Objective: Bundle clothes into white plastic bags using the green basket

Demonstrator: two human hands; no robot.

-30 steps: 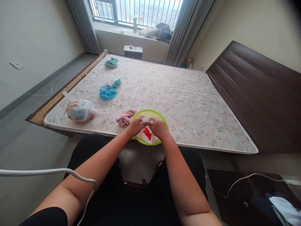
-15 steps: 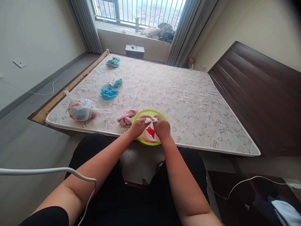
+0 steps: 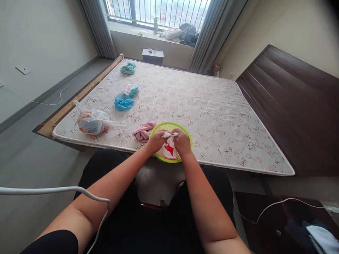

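Observation:
A white plastic bag (image 3: pixel 169 150) with a red print sits in a lime-green basket (image 3: pixel 173 125) at the mattress's near edge. My left hand (image 3: pixel 156 141) pinches the bunched top of the bag from the left. From the other side my right hand (image 3: pixel 182 141) grips the same bunched top, its fingers close to the left ones. What lies inside the bag is hidden. A pink towel (image 3: pixel 144 132) lies crumpled against the basket's left side.
On the patterned mattress (image 3: pixel 212 116) are a tied translucent bag (image 3: pixel 91 121), a blue plastic bag (image 3: pixel 124 101) and a green towel (image 3: pixel 128 68). A white cable (image 3: pixel 53 191) crosses my left arm. A dark headboard (image 3: pixel 288 106) stands at right.
Both hands stay at the bag's bunched top with only slight finger movement. The whole view has shifted a little.

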